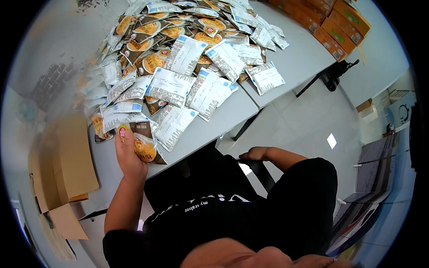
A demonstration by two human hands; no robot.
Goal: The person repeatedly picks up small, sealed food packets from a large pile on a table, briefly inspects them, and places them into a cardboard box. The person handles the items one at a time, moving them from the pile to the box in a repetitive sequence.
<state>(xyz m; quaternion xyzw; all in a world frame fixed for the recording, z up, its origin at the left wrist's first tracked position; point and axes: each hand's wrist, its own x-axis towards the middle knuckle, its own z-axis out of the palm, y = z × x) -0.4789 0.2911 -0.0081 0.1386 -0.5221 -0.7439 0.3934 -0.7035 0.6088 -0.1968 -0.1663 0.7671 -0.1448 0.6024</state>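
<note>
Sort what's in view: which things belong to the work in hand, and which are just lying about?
Likely part of the work:
brown packet, in the left hand
heaped packets
table under them

Apparently just lying about:
stacked orange boxes
open cardboard box, untouched, role unclear

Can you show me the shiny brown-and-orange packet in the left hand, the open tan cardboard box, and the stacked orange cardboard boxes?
Shiny brown-and-orange packet (pixel 145 149): head view, on its orange printed front.
Open tan cardboard box (pixel 79 163): head view, on a raised panel.
Stacked orange cardboard boxes (pixel 338 36): head view, on one box's side.
</note>
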